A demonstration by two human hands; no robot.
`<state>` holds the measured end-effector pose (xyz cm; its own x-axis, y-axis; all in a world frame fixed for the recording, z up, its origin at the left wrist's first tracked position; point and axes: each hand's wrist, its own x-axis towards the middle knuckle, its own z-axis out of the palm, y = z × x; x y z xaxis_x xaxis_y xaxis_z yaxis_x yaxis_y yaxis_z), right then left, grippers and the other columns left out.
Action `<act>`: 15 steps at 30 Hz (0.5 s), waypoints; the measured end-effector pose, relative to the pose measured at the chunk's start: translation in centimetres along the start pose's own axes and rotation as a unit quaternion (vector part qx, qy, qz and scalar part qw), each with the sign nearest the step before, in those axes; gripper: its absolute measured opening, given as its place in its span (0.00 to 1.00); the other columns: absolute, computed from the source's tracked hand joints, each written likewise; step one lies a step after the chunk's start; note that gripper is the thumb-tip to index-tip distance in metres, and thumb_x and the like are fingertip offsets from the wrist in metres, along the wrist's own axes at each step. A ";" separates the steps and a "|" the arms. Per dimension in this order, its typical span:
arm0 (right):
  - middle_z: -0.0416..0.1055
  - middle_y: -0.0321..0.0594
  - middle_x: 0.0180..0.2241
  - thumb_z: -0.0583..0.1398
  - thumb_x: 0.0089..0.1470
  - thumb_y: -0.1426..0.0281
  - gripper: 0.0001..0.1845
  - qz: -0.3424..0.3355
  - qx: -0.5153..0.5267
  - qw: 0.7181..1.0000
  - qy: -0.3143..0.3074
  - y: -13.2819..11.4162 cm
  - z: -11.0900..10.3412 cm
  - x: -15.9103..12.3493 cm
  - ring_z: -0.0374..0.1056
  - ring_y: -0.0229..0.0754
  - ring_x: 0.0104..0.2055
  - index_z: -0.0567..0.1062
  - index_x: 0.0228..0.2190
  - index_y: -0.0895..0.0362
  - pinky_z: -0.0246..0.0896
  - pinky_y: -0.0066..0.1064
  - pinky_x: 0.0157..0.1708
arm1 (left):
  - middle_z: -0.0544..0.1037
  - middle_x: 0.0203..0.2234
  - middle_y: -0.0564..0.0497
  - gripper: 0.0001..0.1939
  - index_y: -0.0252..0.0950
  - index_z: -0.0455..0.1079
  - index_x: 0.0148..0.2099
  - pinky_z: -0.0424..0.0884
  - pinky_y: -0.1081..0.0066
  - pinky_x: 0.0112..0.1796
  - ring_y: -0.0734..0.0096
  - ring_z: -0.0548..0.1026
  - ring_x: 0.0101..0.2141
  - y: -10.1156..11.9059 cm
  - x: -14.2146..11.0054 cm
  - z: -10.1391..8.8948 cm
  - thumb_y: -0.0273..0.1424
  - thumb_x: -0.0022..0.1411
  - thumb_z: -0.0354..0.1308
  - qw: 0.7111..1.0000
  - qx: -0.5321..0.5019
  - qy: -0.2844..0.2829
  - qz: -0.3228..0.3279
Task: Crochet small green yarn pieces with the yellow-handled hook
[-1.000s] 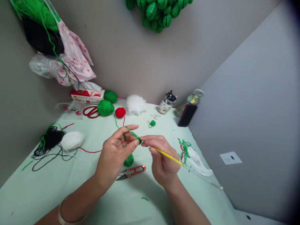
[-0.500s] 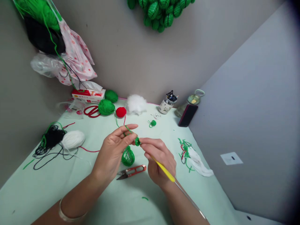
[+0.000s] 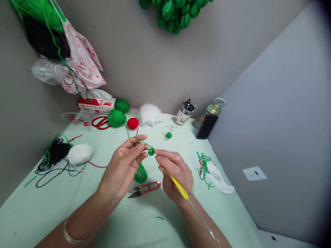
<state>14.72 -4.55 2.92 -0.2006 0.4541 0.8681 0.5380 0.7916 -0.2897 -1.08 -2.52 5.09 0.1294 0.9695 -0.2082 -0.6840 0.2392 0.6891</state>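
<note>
A small green crochet piece [image 3: 151, 151] hangs between my hands. My left hand [image 3: 123, 162] has a green yarn strand [image 3: 143, 140] running over its index finger to the piece; its thumb is bent close beside it. My right hand [image 3: 177, 172] pinches the piece's right edge with thumb and forefinger. Held in that same palm is a crochet hook [image 3: 184, 193] with a yellow handle, its metal end lying back along the forearm. Below the hands, a wound bundle of green yarn [image 3: 141, 174] is partly covered by the left fingers. Red thread snips [image 3: 148, 188] lie nearer me.
Green yarn balls [image 3: 117, 118], a red yarn ball [image 3: 132, 123], white stuffing [image 3: 150, 114], red scissors [image 3: 100, 122] and a tissue box [image 3: 97, 105] line the back. White yarn [image 3: 80, 153] sits left; yarn scraps [image 3: 204, 165] and a phone [image 3: 207, 126] right.
My left thumb and fingers have shifted left off the crochet piece, which now shows more fully and has turned its round face. The hook's metal end has swung into fuller view.
</note>
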 end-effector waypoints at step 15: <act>0.80 0.49 0.47 0.58 0.66 0.79 0.23 -0.008 0.005 1.000 0.000 -0.2 0.0 0.1 0.79 0.45 0.46 0.74 0.58 0.52 0.81 0.35 0.39 | 0.76 0.33 0.54 0.20 0.43 0.79 0.55 0.72 0.73 0.39 0.71 0.74 0.35 -0.4 -0.4 -0.5 0.32 0.60 0.71 0.976 0.187 -0.057 0.096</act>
<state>14.58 -4.60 3.05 -0.2100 0.4415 0.8724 0.5257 0.8033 -0.2799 -1.22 -3.00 4.58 0.1189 0.9928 0.0132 -0.3966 0.0353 0.9173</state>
